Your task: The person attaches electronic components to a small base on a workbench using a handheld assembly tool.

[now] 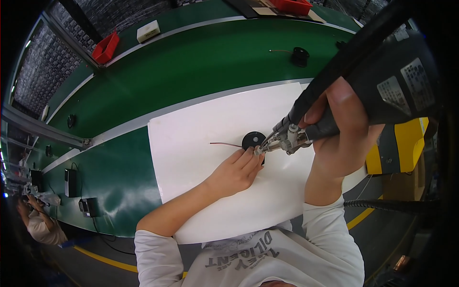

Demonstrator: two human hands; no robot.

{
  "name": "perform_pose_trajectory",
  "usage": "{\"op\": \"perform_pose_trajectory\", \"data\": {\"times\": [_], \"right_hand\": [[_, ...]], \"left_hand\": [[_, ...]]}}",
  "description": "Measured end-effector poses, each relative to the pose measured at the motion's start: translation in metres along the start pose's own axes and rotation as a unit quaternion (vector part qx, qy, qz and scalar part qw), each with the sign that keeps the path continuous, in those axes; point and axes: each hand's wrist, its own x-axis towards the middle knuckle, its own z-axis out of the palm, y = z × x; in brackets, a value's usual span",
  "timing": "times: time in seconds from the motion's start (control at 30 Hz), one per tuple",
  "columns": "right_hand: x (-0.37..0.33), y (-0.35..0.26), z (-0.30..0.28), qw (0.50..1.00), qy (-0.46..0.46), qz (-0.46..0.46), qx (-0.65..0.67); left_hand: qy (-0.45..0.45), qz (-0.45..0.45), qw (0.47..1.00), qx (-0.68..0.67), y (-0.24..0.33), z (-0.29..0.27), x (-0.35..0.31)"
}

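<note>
On the white sheet, my left hand (236, 173) pinches the near edge of a small round black part (252, 139). A thin reddish wire (225, 143) sticks out from that part to the left. My right hand (345, 136) is wrapped round a large black power screwdriver (373, 91) with pale labels on its body. Its metal nose (289, 140) slants down to the left, and the tip is at the black part beside my left fingertips. Whether the tip touches the part cannot be made out, and my fingers hide the part's near side.
Beyond the white sheet (191, 210) runs a green conveyor belt (191, 71), carrying another black part with a wire (300, 56). Red bins (105, 48) and a white box (148, 31) stand at the back. A yellow-and-black object (399, 146) is at right; a co-worker (44, 222) is far left.
</note>
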Motion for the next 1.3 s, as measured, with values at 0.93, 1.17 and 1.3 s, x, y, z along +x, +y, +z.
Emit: {"op": "perform_pose_trajectory", "data": {"times": [0.93,1.17,1.3], "right_hand": [[0.020,-0.023,-0.029,0.987,0.078,0.136,0.035],[0.013,-0.016,0.000,0.985,0.087,0.136,0.062],[0.006,-0.006,0.009,0.990,0.106,0.082,0.044]], "left_hand": [[0.023,-0.002,0.984,-0.177,-0.007,-0.003,-0.005],[0.018,-0.019,0.990,-0.139,-0.005,-0.003,-0.005],[0.018,-0.014,0.990,-0.136,-0.005,-0.002,-0.007]]}}
